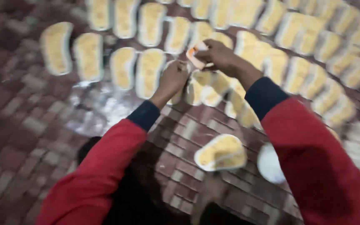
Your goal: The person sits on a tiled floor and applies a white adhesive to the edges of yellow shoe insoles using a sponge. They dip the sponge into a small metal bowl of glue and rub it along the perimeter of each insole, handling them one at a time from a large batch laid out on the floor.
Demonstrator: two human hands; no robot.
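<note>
My left hand (173,78) reaches out over a row of yellow shoe soles with white rims (148,71) laid on the brick floor, its fingers closed on the edge of one sole. My right hand (217,56) is a little higher and to the right, gripping a small white and orange piece (196,53). Both arms wear red sleeves with dark blue cuffs. The picture is blurred by motion.
Several rows of the same yellow soles (301,37) cover the reddish brick floor (26,125) across the top and right. One sole (221,152) lies apart near me, beside a white round thing (269,163). A crumpled clear plastic sheet (98,106) lies left of my arms.
</note>
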